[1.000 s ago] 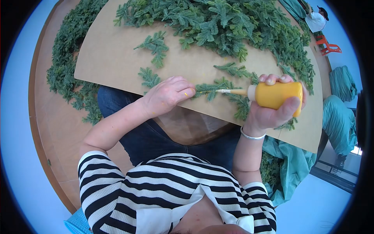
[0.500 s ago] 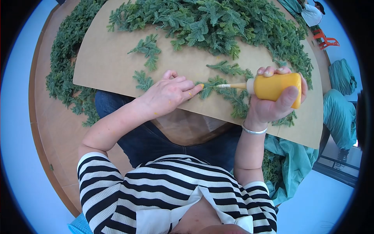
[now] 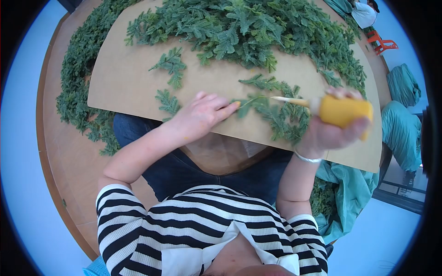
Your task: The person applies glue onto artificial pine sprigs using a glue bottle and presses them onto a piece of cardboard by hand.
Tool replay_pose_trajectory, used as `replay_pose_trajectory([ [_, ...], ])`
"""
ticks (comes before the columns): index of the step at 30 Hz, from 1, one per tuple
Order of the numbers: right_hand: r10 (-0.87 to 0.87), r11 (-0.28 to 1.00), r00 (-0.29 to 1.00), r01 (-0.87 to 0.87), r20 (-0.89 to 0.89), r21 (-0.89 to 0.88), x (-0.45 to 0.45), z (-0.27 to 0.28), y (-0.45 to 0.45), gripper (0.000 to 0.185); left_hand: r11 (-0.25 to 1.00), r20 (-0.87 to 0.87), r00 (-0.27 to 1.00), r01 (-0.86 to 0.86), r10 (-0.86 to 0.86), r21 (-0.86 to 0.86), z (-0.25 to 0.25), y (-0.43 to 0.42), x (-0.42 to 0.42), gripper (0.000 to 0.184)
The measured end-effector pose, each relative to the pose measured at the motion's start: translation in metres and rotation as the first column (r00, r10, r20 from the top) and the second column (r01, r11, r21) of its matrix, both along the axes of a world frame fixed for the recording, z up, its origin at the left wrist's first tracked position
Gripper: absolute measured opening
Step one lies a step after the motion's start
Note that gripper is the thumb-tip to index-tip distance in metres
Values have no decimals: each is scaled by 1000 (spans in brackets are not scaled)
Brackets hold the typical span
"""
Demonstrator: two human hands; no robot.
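My right hand is wrapped round a yellow squeeze bottle, tilted so that its long thin nozzle points left. A fine strand runs from the nozzle tip toward my left fingertips. My left hand, its fingers pinched and stained yellow, grips the end of a small green fir sprig, blurred by motion. Below the nozzle, several loose sprigs lie on the brown board. Another sprig rests just beyond my left wrist.
A large heap of green fir sprigs covers the board's far side. More greenery lies on the floor at left. Green cloth bundles, an orange stool and a person in white are at right.
My right hand has drawn the bottle to the right and slightly down, away from the sprig, leaving a thin strand. My left hand has hardly moved.
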State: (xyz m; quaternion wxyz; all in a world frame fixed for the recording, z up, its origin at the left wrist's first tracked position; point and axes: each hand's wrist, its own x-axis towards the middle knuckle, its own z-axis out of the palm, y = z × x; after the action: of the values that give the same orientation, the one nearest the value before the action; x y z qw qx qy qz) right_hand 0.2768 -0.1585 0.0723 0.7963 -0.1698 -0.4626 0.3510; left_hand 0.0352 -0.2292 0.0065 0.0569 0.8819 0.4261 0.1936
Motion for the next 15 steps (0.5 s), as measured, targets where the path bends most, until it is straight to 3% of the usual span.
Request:
replay_pose_trajectory([
  [3, -14, 996, 997, 20, -70, 84, 10, 29, -19, 51, 997, 88, 995, -41, 36, 62, -4, 6, 27, 40],
  [5, -57, 988, 995, 68, -84, 136, 20, 43, -30, 52, 989, 291, 956, -67, 26, 132, -3, 12, 43, 34],
  [6, -93, 983, 989, 109, -112, 148, 27, 48, -36, 52, 989, 299, 954, -49, 5, 139, 1, 13, 41, 34],
  [9, -140, 969, 978, 168, -154, 181, 55, 53, -52, 51, 992, 348, 933, -117, 93, 48, 36, 19, 16, 33],
  [11, 16, 961, 994, 15, -109, 277, 65, 49, -60, 57, 957, 380, 908, -246, 174, 150, 53, 41, 8, 25],
  [15, 86, 949, 995, -65, -55, 309, 47, 34, -55, 53, 995, 396, 918, -72, 38, 72, 48, 83, 55, 23],
])
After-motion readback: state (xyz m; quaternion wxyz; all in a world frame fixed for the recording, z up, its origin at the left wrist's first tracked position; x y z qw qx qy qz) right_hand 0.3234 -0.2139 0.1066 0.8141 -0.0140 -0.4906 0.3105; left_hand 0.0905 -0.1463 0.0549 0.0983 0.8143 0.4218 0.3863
